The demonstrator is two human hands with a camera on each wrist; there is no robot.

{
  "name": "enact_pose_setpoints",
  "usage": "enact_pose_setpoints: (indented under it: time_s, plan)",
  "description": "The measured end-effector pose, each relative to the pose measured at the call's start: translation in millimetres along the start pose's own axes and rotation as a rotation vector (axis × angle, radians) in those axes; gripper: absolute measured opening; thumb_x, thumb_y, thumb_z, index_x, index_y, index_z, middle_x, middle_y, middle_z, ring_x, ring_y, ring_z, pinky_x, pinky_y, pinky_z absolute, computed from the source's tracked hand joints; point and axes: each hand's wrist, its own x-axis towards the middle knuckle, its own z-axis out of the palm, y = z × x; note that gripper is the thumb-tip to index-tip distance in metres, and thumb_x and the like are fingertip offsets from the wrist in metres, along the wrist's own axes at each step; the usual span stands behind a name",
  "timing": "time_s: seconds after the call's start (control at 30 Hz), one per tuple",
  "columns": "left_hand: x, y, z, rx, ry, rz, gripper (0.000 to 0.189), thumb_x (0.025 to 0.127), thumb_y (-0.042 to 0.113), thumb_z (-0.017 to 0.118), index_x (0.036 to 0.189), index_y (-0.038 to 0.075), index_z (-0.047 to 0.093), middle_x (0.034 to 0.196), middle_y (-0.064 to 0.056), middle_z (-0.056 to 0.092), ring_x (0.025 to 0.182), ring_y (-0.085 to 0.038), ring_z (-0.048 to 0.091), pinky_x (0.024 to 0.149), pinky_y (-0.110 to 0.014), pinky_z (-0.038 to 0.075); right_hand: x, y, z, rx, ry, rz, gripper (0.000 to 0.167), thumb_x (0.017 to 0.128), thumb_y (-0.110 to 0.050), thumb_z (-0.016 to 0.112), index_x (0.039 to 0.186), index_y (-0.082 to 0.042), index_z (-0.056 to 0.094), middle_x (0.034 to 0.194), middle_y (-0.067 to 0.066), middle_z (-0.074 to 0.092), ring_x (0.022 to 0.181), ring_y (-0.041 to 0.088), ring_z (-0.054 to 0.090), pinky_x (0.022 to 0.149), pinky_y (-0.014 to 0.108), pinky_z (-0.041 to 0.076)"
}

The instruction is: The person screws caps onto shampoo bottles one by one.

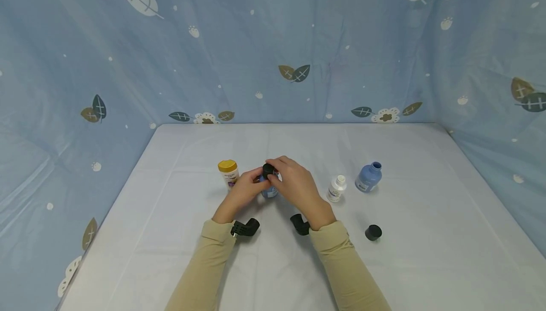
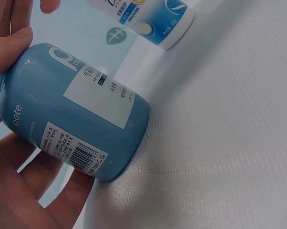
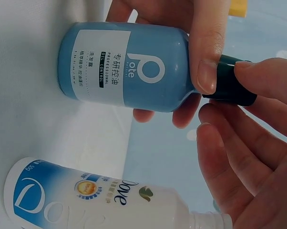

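A blue shampoo bottle (image 1: 270, 192) stands upright on the white cloth, its label facing the right wrist view. My left hand (image 1: 244, 192) grips it around the shoulder and neck, thumb in front and fingers behind. On its neck sits a black cap (image 3: 231, 81), which my right hand (image 1: 297, 184) pinches between thumb and fingers. Close to the right hand stands a small white Dove bottle (image 1: 336, 188) with a bare threaded neck. Beside the left hand is a white bottle with a yellow lid (image 1: 229, 171), partly covered by that hand.
Farther right, a second blue bottle (image 1: 368, 178) stands uncapped with its mouth showing. Nearer the front right lies a loose black cap (image 1: 373, 233). Blue leaf-patterned cloth (image 1: 294, 31) hangs behind the table and along both sides. Black wrist mounts (image 1: 245, 228) stick out under the wrists.
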Motion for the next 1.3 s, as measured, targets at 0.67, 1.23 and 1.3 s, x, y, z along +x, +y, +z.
enact_pose_setpoints:
  time_s: [0.67, 1.23, 1.3]
  plan:
    - [12.5, -33.6, 2.6, 0.003, 0.049, 0.004, 0.030, 0.084, 0.022, 0.059, 0.114, 0.021, 0.059, 0.116, 0.002, 0.057, 0.104, -0.014, 0.052, 0.089, -0.037, 0.041, -1.1, -0.6, 1.0, -0.016, 0.024, 0.020, 0.037, 0.082, -0.027, 0.065, 0.117, -0.016, 0.058, 0.097, -0.002, 0.057, 0.079, 0.009, 0.054, 0.060, 0.025, 0.044]
    - [12.8, -34.9, 2.3, 0.031, 0.051, 0.006, 0.030, 0.084, 0.021, 0.059, 0.114, 0.019, 0.059, 0.113, 0.001, 0.058, 0.098, -0.015, 0.052, 0.086, -0.036, 0.041, -0.5, -2.9, 6.4, -0.035, 0.051, 0.075, 0.033, 0.080, -0.032, 0.066, 0.109, -0.016, 0.060, 0.094, -0.004, 0.056, 0.076, 0.008, 0.052, 0.059, 0.026, 0.044]
    - [13.5, -35.5, 2.5, 0.030, 0.052, 0.002, 0.030, 0.085, 0.022, 0.060, 0.115, 0.018, 0.059, 0.114, 0.000, 0.058, 0.099, -0.014, 0.052, 0.086, -0.036, 0.041, -0.2, -3.8, 6.9, -0.038, 0.051, 0.089, 0.034, 0.080, -0.033, 0.066, 0.109, -0.016, 0.059, 0.094, -0.004, 0.056, 0.076, 0.008, 0.052, 0.059, 0.026, 0.044]
